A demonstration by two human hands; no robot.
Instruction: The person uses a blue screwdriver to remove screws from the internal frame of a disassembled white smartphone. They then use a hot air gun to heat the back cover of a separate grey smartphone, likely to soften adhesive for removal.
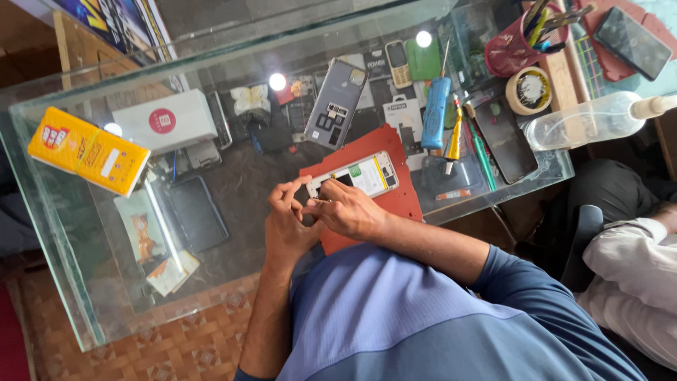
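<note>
**Fine work at the end of an opened phone**

A yellow package [88, 150] lies at the tabletop's [70, 282] left, a white box [166, 121] with a round red label just beside it. The left hand [285, 222] pinches its fingertips at the opened phone [356, 176] on the red mat [384, 144]; the right hand [345, 210] closes on the phone's near end. The step looks like prising a small part; next calls for steady, light force. Rightward stand a blue tool [435, 113] and tape roll [529, 90].

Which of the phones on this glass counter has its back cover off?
The opened phone on the red mat, at both hands' fingertips; its innards show. The dark phone beside the tools lies closed.
</note>
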